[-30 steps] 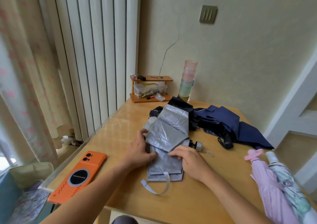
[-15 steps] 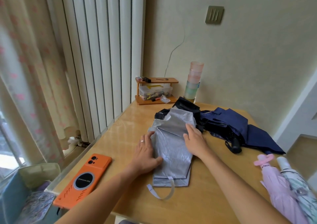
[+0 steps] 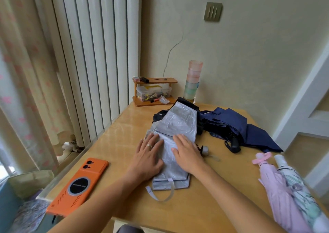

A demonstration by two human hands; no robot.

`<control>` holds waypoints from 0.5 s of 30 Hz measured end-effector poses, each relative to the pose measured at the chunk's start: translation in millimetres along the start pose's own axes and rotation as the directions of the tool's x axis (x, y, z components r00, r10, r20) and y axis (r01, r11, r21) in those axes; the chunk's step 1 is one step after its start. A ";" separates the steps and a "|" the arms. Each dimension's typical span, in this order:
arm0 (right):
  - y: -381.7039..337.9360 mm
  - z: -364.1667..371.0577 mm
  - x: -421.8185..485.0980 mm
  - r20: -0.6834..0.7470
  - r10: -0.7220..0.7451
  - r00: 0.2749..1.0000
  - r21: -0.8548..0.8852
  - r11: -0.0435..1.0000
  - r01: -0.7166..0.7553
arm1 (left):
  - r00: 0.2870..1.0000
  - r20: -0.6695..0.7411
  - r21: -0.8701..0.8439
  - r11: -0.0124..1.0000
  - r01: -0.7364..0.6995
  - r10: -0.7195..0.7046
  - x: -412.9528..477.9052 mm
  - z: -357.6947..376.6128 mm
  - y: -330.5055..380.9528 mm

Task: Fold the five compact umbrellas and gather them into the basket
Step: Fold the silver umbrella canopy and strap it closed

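Note:
A silver compact umbrella (image 3: 178,125) lies flat on the wooden table (image 3: 204,206), its canopy folded into pleats and its strap looping toward me. My left hand (image 3: 148,158) presses flat on the canopy's left side. My right hand (image 3: 187,151) presses flat on its right side, fingers straight. The umbrella's handle (image 3: 204,149) pokes out by my right hand. A dark blue umbrella (image 3: 236,127) lies loose behind it. A pink umbrella (image 3: 277,191) and a white patterned umbrella (image 3: 299,188) lie rolled at the right edge. No basket is in view.
An orange phone (image 3: 78,186) lies at the table's left front corner. A small wooden shelf (image 3: 154,92) with a plastic box and a stack of pastel cups (image 3: 193,79) stand at the back by the wall. Curtains hang at left.
My right hand has slid back along the canopy toward me and now lies flat beside my left hand. My left hand moved a little forward on the fabric.

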State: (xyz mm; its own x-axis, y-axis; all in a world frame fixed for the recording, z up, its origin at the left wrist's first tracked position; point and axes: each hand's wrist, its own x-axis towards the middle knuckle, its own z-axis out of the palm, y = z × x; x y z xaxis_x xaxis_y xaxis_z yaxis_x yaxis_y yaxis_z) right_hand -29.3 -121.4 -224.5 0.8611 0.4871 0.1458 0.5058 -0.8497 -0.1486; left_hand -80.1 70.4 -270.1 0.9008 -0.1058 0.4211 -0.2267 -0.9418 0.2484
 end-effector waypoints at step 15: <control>-30.7 22.9 -71.9 0.161 0.134 0.978 -0.024 0.991 -0.132 | 0.984 0.059 0.170 0.970 -0.175 0.167 4.0 -5.4 3.2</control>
State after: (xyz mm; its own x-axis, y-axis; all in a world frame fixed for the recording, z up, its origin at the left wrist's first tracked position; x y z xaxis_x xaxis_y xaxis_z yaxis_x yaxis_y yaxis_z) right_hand -105.6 -125.7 -252.7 0.9179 0.3953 -0.0353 0.3868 -0.9110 -0.1428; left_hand -79.2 68.7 -262.9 0.8708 -0.2800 0.4041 -0.3142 -0.9492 0.0193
